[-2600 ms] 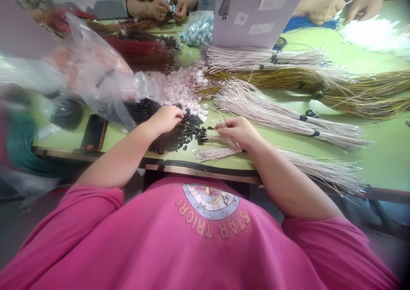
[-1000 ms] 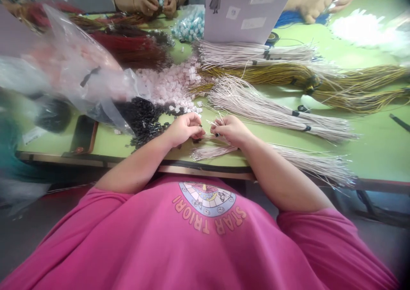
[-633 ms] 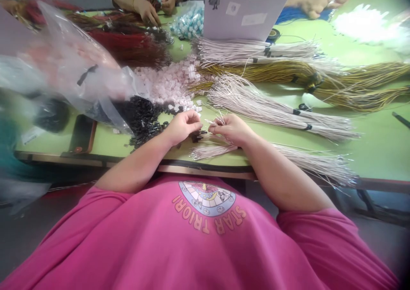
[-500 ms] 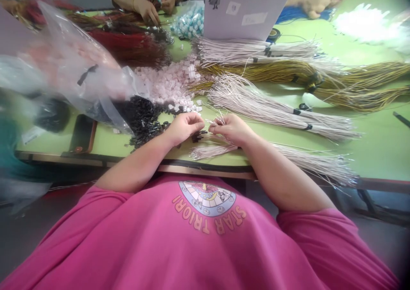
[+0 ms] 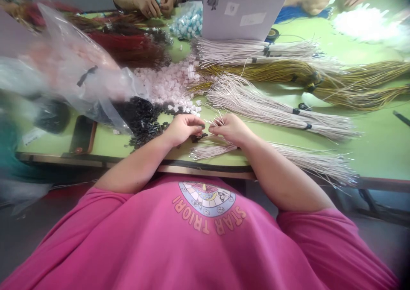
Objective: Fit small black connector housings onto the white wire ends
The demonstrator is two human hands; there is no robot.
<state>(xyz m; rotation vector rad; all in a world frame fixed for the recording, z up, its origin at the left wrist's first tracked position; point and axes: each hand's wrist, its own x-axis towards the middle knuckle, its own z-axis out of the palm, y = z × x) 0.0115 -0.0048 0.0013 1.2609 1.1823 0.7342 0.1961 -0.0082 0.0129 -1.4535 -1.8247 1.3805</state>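
My left hand [image 5: 183,128] is closed in a pinch on a small black connector [image 5: 199,137] near the front edge of the green table [image 5: 378,153]. My right hand [image 5: 231,129] is closed on thin pale wires [image 5: 214,122], whose ends point at the connector. The two hands almost touch. A bundle of pale wires [image 5: 307,161] lies under my right forearm. Left of my left hand lies a pile of black connectors [image 5: 142,119], with a pile of pink connectors [image 5: 169,83] behind it.
A clear plastic bag [image 5: 73,76] and a phone [image 5: 82,134] sit at the left. Pale wire bundles [image 5: 272,110] and yellow wire bundles [image 5: 288,74] cross the middle. A white card [image 5: 243,8] stands at the back. Other people's hands [image 5: 153,4] work at the far edge.
My left hand came off the black connector pile and moved right to meet my right hand. Since half a second ago both hands have hardly moved.
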